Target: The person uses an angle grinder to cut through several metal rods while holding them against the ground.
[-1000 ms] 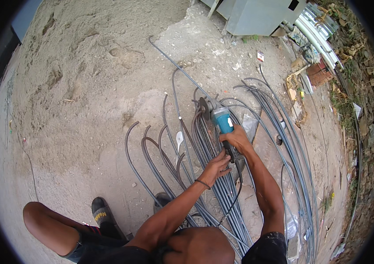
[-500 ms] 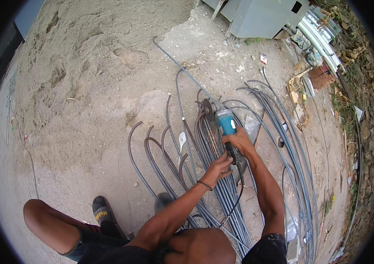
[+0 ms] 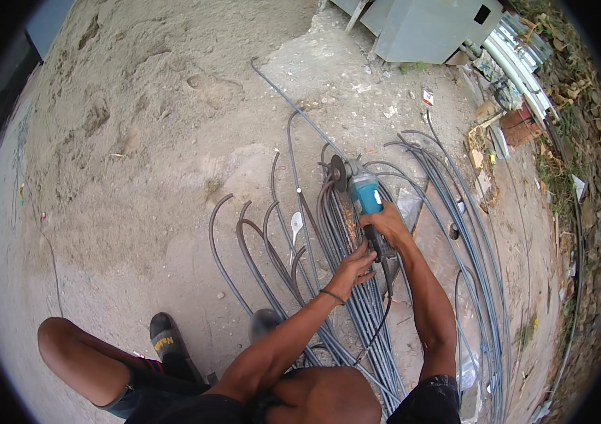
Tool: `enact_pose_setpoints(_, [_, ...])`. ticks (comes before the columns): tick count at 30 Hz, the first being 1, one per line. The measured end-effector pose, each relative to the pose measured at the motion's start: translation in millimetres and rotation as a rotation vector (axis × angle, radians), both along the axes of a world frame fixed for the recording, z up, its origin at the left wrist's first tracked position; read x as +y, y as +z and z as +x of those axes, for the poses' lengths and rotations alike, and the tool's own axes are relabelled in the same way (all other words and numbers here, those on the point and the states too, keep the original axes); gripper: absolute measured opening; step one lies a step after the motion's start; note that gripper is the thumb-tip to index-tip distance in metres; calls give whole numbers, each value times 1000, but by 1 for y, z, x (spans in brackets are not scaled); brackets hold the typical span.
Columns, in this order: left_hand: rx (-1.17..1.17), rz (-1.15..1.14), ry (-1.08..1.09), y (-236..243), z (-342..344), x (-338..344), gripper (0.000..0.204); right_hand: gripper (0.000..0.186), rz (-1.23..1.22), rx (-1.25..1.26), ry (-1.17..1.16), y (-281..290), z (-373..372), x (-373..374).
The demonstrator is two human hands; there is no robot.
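My right hand (image 3: 389, 226) is wrapped round the body of a teal and black angle grinder (image 3: 366, 197). Against the grinder's black rear handle, my left hand (image 3: 354, 271) is closed, its fingers partly hidden. The dark cutting disc (image 3: 339, 173) stands on edge at the grinder's far end, beside a long steel bar (image 3: 293, 106). Exactly where disc and bar meet is hidden. Small orange sparks show over the bundle of steel bars (image 3: 368, 311) beneath. A black power cord (image 3: 385, 311) runs back from the grinder toward me.
More bent bars (image 3: 481, 261) lie to the right, and several hooked ends (image 3: 217, 240) curve up at left. A white spoon-shaped piece (image 3: 296, 225) lies among them. A sand heap (image 3: 145, 78) is far left; a grey metal box (image 3: 431, 32) stands far right. My shoe (image 3: 171, 339) is near left.
The whole view has shifted slightly, so everything sits a little further right. Both hands keep their hold on the grinder, and orange sparks show more clearly over the bars.
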State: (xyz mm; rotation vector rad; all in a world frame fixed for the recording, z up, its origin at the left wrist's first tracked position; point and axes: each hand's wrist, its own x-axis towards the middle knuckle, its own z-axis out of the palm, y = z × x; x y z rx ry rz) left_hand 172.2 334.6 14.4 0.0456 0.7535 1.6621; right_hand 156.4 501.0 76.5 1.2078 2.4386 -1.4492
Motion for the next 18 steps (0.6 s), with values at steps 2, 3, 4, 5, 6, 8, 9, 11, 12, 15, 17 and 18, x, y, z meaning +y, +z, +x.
enact_pose_setpoints(2, [-7, -7, 4, 0, 0, 0, 80, 38, 12, 14, 2, 2, -1, -1])
enact_pose_setpoints(3, [-9, -8, 4, 0, 0, 0, 80, 33, 24, 30, 2, 2, -1, -2])
enact_pose_setpoints(4, [-10, 0, -2, 0, 0, 0, 79, 33, 23, 27, 2, -1, 0, 0])
enact_pose_setpoints(5, [-9, 8, -8, 1, -1, 0, 79, 34, 24, 10, -9, -3, -1, 2])
enact_pose_setpoints(6, [-10, 8, -7, 2, -1, 0, 79, 34, 25, -6, -22, -4, -1, 3])
enact_pose_setpoints(8, [-19, 7, -6, 3, -1, 1, 78, 34, 14, -21, -22, -1, -2, 3])
enact_pose_setpoints(9, [-20, 7, -4, 3, -1, 0, 78, 35, 4, -34, -25, 1, -2, 2])
enact_pose_setpoints(11, [-22, 5, -9, 3, -1, 0, 77, 35, 12, -20, -30, -2, -2, 1])
enact_pose_setpoints(12, [-23, 5, -8, 3, -1, 0, 77, 35, 21, -5, -37, -2, -1, 1])
enact_pose_setpoints(15, [-2, -6, -22, 3, -1, -1, 78, 36, 30, -28, -42, 5, 0, -4])
enact_pose_setpoints(17, [-26, 5, -14, 2, 1, -2, 79, 36, 25, -14, -35, 4, 2, -4])
enact_pose_setpoints(18, [-26, 4, -13, 1, 1, -2, 79, 36, 19, 2, -28, 4, 3, -5])
